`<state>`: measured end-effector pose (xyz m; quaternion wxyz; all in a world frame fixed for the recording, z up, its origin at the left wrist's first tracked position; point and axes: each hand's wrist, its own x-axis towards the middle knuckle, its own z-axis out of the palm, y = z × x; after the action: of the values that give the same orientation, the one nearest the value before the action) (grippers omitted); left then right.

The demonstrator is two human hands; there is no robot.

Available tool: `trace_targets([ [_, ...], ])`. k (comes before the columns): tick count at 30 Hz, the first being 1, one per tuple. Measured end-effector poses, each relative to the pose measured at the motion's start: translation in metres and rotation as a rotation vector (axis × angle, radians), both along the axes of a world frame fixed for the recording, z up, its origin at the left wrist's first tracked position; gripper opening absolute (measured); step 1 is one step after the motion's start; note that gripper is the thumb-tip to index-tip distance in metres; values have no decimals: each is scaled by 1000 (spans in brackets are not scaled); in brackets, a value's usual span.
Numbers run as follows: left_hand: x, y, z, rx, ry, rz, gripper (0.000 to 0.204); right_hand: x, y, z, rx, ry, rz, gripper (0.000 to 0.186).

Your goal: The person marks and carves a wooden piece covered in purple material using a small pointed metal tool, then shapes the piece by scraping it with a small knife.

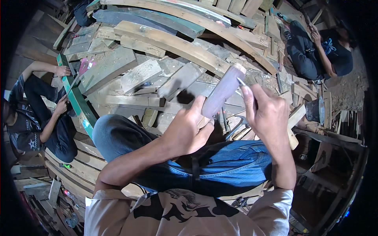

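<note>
The wooden block (pixel 223 92), purplish on its broad face, was up in the air beyond the person's lap, tilted so that its far end leaned to the right. The left hand (pixel 187 128) had its grip wrapped around the block's near end. The right hand (pixel 269 112) had its grip pinched, thumb against forefinger, on a thin pointed tool (pixel 240 81), whose tip was at the block's right edge near the far end. Its exact kind, and whether it was pressing in, could not be told.

Since only the near end was held and no support showed under the far end, a hard sideways push might well have twisted the block in the left hand. If the tip had skidded, it could have scratched the purplish face or run down toward the left fingers, lower on the same piece. A slack pinch could have let the tool fall among the scrap boards (pixel 141 72), where something so thin would probably be hard to find. A slipping block would likely have hit the jeans (pixel 240 163) first, perhaps bruising a leg.
</note>
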<state>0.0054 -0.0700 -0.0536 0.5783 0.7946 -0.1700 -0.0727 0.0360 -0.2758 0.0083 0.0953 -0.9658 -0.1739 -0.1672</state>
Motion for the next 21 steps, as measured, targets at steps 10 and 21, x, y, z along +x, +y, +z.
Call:
trace_targets([
  [10,0,4,5,-23,85,-54,32,9,-13,-3,52,-23,11,30],
  [21,3,6,4,-235,267,-152,28,4,-9,0,145,22,51,29],
])
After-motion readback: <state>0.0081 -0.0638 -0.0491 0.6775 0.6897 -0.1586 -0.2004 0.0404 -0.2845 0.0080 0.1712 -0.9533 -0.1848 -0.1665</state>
